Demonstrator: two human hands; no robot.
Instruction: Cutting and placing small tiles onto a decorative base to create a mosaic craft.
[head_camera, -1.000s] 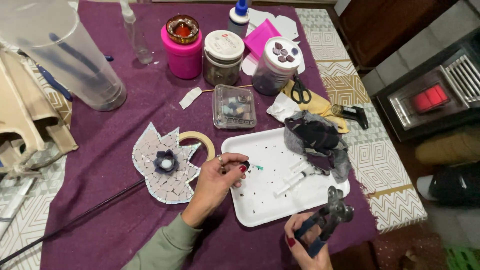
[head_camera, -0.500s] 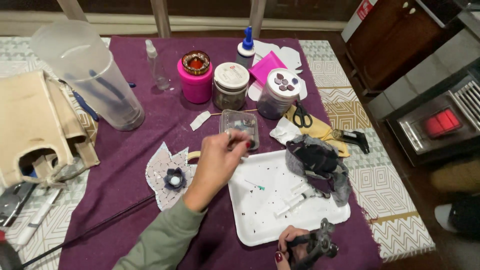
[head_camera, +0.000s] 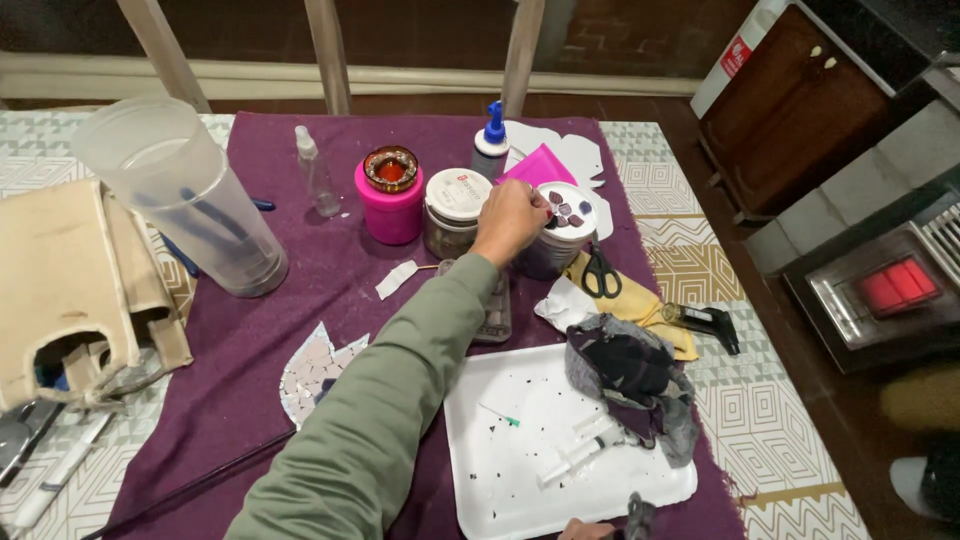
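- The round clear jar with a white lid dotted with small purple and dark tile pieces (head_camera: 562, 228) stands upright on the far-middle part of the purple cloth, just right of a second white-lidded jar.
- The left hand (head_camera: 512, 220) is stretched far across the table, its fingers curled together over the left edge of that lid, touching it; whether a tile piece is pinched between the fingertips cannot be told.
- The jar lies directly under and just right of the left hand, so this hand is by far the nearer one.
- The right hand (head_camera: 590, 528) shows only as a sliver at the near edge, closed around a dark tool (head_camera: 638, 515); it is well apart from the jar.
- The other white-lidded glass jar (head_camera: 456, 210) and a pink cylindrical pot with an amber top (head_camera: 390, 195) stand to the left of the hand.
- Black-handled scissors (head_camera: 600, 272) lie on a yellow cloth just right of the jar.
- Nearer, a white foam tray (head_camera: 500, 450) holds syringes and a dark rag; a mosaic piece (head_camera: 315, 365) lies to its left beside the green sleeve.
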